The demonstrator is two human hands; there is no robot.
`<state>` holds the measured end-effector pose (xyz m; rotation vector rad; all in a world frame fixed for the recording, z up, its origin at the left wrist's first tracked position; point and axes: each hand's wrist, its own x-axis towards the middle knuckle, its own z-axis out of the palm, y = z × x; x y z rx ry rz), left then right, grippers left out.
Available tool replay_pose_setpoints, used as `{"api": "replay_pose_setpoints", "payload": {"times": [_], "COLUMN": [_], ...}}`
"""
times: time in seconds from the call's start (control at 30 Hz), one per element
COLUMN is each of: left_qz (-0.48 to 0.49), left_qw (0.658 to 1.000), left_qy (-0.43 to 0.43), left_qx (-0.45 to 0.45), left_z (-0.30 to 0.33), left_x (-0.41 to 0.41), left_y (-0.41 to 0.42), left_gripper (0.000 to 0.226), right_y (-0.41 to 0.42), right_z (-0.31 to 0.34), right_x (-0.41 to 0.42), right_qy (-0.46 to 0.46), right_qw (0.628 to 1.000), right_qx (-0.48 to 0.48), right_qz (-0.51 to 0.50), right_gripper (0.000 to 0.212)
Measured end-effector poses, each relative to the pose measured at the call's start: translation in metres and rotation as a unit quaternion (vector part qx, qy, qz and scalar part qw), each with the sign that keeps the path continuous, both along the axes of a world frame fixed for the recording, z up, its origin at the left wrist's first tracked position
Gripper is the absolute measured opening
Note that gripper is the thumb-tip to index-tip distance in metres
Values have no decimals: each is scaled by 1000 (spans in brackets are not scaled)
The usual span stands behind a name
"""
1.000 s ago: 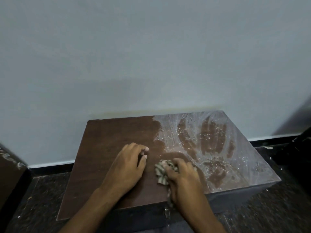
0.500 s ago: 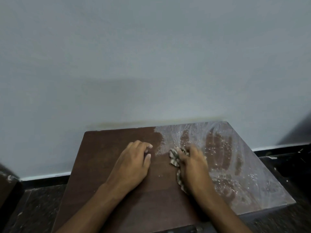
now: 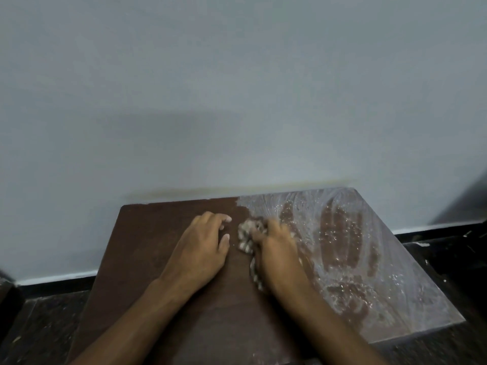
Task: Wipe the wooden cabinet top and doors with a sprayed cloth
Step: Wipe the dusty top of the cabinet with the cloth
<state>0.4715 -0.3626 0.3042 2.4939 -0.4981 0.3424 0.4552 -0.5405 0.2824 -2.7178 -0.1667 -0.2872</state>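
Two bare hands rest on the wooden cabinet top [image 3: 163, 259]. The right hand [image 3: 276, 256] presses a crumpled striped cloth [image 3: 246, 237] against the wood near the middle, its fingers curled over the fabric and blurred. The left hand [image 3: 203, 248] lies just beside the cloth, fingers loosely bent, holding nothing. White streaky film [image 3: 382, 272] covers the top's right half, below a pale wall [image 3: 237, 88].

Dark reddish-brown wood on cabinet top [image 3: 163, 259], left half clean; right half filmed with whitish-grey streaks [image 3: 382, 259], brown swipe patches showing through. Cloth [image 3: 246, 235] pale with dark checks or stripes, blurred. Wall [image 3: 237, 88] pale blue-grey. Skirting [image 3: 55, 283] black, white edge. Floor [image 3: 39, 327] dark, speckled.
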Motion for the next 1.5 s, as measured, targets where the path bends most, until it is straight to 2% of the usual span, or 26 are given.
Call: {"api": "replay_pose_setpoints", "payload": {"times": [0.13, 0.27, 0.33, 0.4, 0.47, 0.53, 0.6, 0.63, 0.67, 0.7, 0.8, 0.87, 0.97, 1.03, 1.1, 1.27, 1.33, 1.4, 1.5], "left_qz": [-10, -19, -18, -14, -15, -21, -25, -26, -25, -21, -7, -5, -9, -9, -11, 3, 13, 9, 8], "left_qw": [999, 998, 998, 998, 999, 999, 998, 998, 998, 998, 998, 999, 1000, 1000, 1000, 1000, 999, 999, 998], "left_qy": [-9, -16, -15, -20, -20, -21, -27, -27, -25, -22, -24, -22, -10, -3, -2, -2, 5, 12, 34], "left_qx": [36, 53, 62, 59, 45, 39, 42, 43, 45, 47, 54, 47, 26, 21, 13, -22, -37, -41, -46], "left_z": [-1, 1, 2, 2, 1, 0, 0, 0, 1, 1, 3, 5, 8, 9, 9, 7, 5, 1, 0], "left_x": [10, 18, 23, 28, 32, 35, 37, 38, 40, 41, 44, 46, 45, 43, 40, 35, 30, 23, 10], "left_y": [0, 1, 0, -1, 1, 4, 6, 6, 6, 5, 3, 5, 9, 9, 11, 19, 22, 23, 22], "left_gripper": [31, 29, 27, 20, 15, 24, 28, 28, 29, 32, 37, 38, 40, 39, 39, 48, 49, 47, 41], "right_y": [-11, -24, -4, 10, 3, -19, -41, -45, -38, -24, 13, 5, -22, -15, 9, 42, 28, 0, -14], "right_z": [-7, 6, 13, 9, 13, 20, 21, 16, 14, 13, 10, 7, 3, 7, 16, 11, 8, 3, 2], "right_x": [-11, 53, 60, 47, 32, 35, 63, 79, 89, 94, 90, 92, 105, 106, 96, 33, 10, 6, 22], "right_qy": [-50, -43, -4, 13, -10, -23, -19, 10, 23, 21, -1, -24, -33, -36, -9, -18, -5, -14, -20], "right_qw": [996, 996, 995, 1000, 998, 999, 997, 994, 993, 995, 1000, 998, 999, 996, 998, 989, 987, 993, 1000], "right_qx": [-14, 26, 55, 1, -16, -4, 15, 39, 22, -6, -14, -16, -4, -31, -9, -18, 0, 3, -12], "right_qz": [76, -70, -79, -3, 56, 27, -70, -104, -116, -98, 16, 48, -39, -76, -59, 143, 161, 120, -1], "right_gripper": [31, 17, 21, 28, 28, 20, 13, 21, 31, 36, 32, 30, 20, 25, 29, 38, 38, 35, 29]}}
